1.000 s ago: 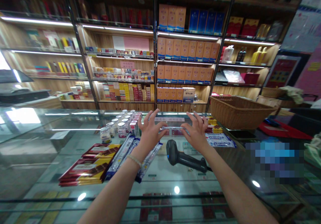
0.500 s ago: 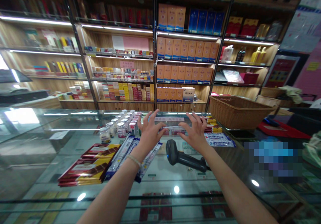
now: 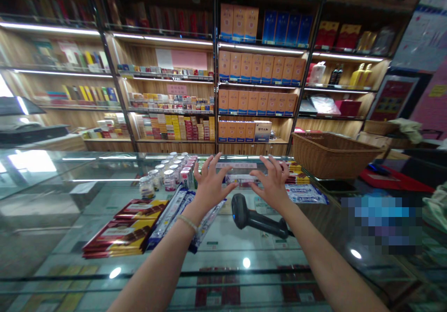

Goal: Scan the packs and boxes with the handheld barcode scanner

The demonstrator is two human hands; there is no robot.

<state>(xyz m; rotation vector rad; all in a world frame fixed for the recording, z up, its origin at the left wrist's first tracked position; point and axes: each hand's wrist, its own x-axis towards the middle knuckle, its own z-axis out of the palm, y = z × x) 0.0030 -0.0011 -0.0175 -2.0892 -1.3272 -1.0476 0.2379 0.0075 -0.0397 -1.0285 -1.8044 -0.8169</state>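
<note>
My left hand (image 3: 211, 184) is open over the glass counter (image 3: 223, 256), fingers spread, above blue-and-white packets (image 3: 174, 214) and right of small lidded jars (image 3: 169, 180). Opposite it, my right hand (image 3: 272, 181) is open too, fingers apart, beside more blue-and-white packets (image 3: 305, 194). Neither hand holds anything. Between and below them lies a black handheld scanner (image 3: 258, 221). Red-and-yellow chocolate packs (image 3: 118, 235) are piled at the left. Further red-and-yellow packs (image 3: 298, 173) sit behind the right hand. A pale packet (image 3: 239, 178) shows between the hands.
A wicker basket (image 3: 331, 156) stands at the counter's right rear. Beside it is a red mat (image 3: 394, 179). A blurred blue item (image 3: 382, 214) lies at the right. Shelves with orange boxes (image 3: 261, 68) rise behind the counter.
My left hand has shifted very slightly right, its thumb now lower. The right hand's thumb and fingers have moved a little. The scanner and the packets have stayed in place.
</note>
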